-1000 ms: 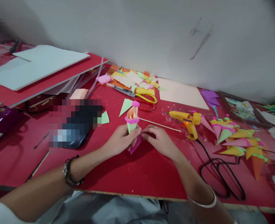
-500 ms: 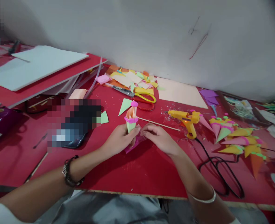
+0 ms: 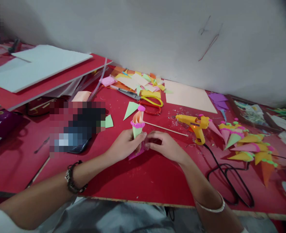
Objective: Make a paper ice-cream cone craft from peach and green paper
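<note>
My left hand [image 3: 124, 145] is closed around a small paper ice cream cone [image 3: 137, 131], held upright. The cone is light green, with peach paper folds, a bumpy pink rim and a pink ball [image 3: 141, 108] on top. Below and beside it is a shiny magenta wrapper [image 3: 134, 155], partly covered by my left fingers. My right hand [image 3: 164, 145] is just to the right, its curled fingertips at the wrapper's edge; anything tiny between them is hidden. A thin wooden stick [image 3: 165, 128] lies behind my hands.
A yellow glue gun [image 3: 193, 123] with a black cord lies right, near several finished paper cones [image 3: 251, 147]. Yellow-and-red-handled scissors [image 3: 150, 101], paper scraps [image 3: 135, 81] and a peach sheet [image 3: 190, 97] are behind. A phone [image 3: 81, 147], partly blurred out, lies left, near white boards [image 3: 43, 68].
My right fingertips have come down slightly and curl in closer to the magenta wrapper. The cone stays in my left hand, nearly still; the view has shifted a little.
</note>
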Demonstrator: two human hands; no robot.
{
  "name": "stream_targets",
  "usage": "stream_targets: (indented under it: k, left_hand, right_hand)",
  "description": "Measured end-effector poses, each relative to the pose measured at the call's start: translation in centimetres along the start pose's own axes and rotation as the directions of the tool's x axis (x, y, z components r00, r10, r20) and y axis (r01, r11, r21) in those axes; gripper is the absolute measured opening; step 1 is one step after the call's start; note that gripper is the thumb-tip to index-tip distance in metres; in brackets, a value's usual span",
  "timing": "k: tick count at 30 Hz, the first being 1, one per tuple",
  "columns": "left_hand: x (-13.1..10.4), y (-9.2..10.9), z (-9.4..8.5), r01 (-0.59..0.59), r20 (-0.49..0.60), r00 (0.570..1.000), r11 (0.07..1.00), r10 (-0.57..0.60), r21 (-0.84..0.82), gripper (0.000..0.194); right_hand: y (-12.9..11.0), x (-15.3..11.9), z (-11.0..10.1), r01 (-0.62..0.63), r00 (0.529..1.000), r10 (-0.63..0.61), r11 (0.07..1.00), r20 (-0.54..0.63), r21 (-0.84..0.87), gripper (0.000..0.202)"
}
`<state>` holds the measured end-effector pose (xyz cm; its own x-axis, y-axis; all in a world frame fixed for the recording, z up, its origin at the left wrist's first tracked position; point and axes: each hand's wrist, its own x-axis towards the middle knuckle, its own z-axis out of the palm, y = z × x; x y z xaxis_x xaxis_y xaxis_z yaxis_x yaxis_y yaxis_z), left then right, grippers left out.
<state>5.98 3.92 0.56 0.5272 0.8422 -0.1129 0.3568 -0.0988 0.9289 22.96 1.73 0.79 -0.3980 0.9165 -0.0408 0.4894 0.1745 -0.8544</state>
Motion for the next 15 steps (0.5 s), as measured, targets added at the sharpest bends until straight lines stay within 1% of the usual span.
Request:
stream_targets:
  k: [2, 5, 7, 15]
  left_hand:
    - [0.0, 0.0, 0.0, 0.005, 0.001, 1.000, 1.000, -0.005, 0.005, 0.046]
    - [0.0, 0.0, 0.1, 0.011, 0.008, 1.000, 1.000, -0.011, 0.000, 0.047]
    - [0.0, -0.1, 0.0, 0.017, 0.009, 1.000, 1.000, -0.017, 0.005, 0.048]
    - [0.3, 0.0, -0.1, 0.009, 0.016, 1.000, 0.999, -0.010, 0.035, 0.046]
  right_hand:
    - [-0.3, -0.1, 0.2, -0.001, 1.000, 0.000, 0.999, -0.021, -0.034, 0.018]
    - [-0.4, -0.1, 0.5, 0.008, 0.998, -0.013, 0.997, -0.068, -0.074, 0.026]
    - [-0.2, -0.1, 0.7, 0.033, 0.997, -0.038, 0.997, -0.069, -0.076, 0.028]
    - [0.6, 0.2, 1.2, 0.024, 0.997, -0.030, 0.995, -0.068, -0.094, 0.021]
